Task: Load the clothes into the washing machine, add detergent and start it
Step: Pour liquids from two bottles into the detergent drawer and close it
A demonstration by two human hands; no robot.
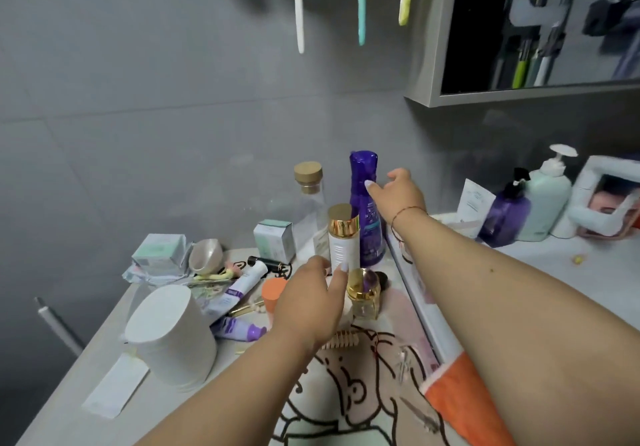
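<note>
So my right hand [398, 192] was reached way out toward the tall purple bottle [366, 210] at the back of the bench [69, 404], fingers spread and relaxed, fingertips right at the bottle's neck. Honestly I couldn't tell if they were touching it or just shy of it, but nothing was gripped. That bottle stood upright against the grey wall, in the corner where the bench meets the white counter [554, 272] on the right (I'm assuming that's the detergent, the label was too blurry to read).

My left hand [311, 300] hovered lower and nearer, fingers loose and a bit fanned, holding nothing. It sat just in front of a white bottle with a gold cap [343, 237], with one fingertip right by its base, and next to a small gold jar [363, 293].

The bench was a mess. A clear glass bottle with a cork stopper [310, 199] stood left of the purple one, a small mint box [275, 239] beside it, a white roll of paper [173, 334] tipped over on the left, and a couple of purple tubes [239, 288] lying between the roll and my left hand. A cartoon-print mat [346, 393] covered the near part of the bench.

Over on the counter there was a mint pump bottle [547, 203] and a smaller purple pump bottle [509, 213] side by side, under a mirror cabinet [519, 30].
</note>
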